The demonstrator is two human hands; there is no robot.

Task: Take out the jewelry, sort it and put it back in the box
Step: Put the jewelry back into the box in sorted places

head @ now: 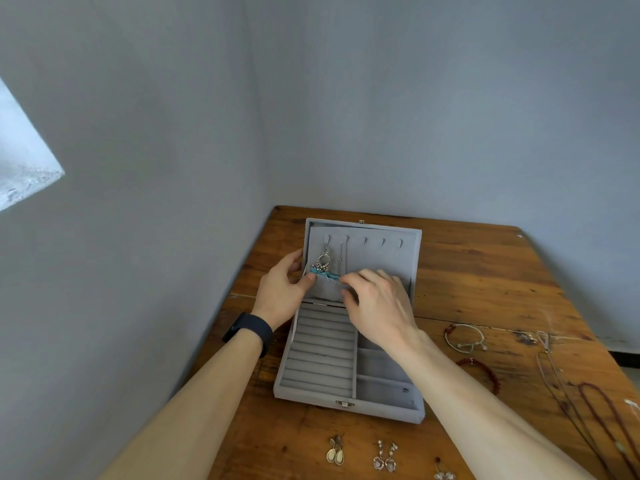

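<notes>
A grey velvet jewelry box (349,403) lies open on the wooden bench (485,271), its lid (381,258) tilted back toward the corner of the grey walls. Inside the lid, a silver pendant (323,260) hangs from a hook, with a turquoise piece (320,271) at the lid pocket's edge. The left hand (280,289), a dark band (247,332) on its wrist, holds the lid's left side, thumb on the pocket. The right hand (377,306) reaches to the pocket, fingertips pinched near the turquoise piece. Ring rolls (320,351) fill the base's left half. On the bench lie earrings (335,452) in front, and bracelets (465,337) and necklaces (588,410) at right.
</notes>
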